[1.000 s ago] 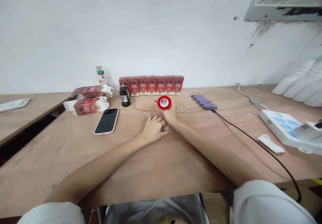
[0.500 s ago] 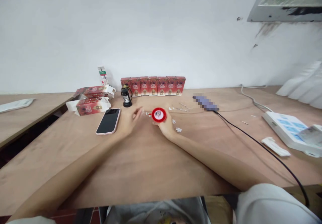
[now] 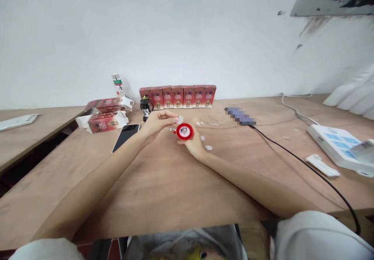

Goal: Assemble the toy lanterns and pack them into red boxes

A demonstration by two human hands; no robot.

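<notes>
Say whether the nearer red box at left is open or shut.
Open: the nearer red box has white end flaps sticking out.

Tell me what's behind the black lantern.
Behind it stands the leftmost box of the red row, its top showing, with the wall beyond. The lantern hides much of the box's lower front; anything behind the box is covered.

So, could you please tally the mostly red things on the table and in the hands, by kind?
Upright boxes in the row: 7
Opened boxes lying down: 2
Round red piece in the right hand: 1
Total: 10
</notes>
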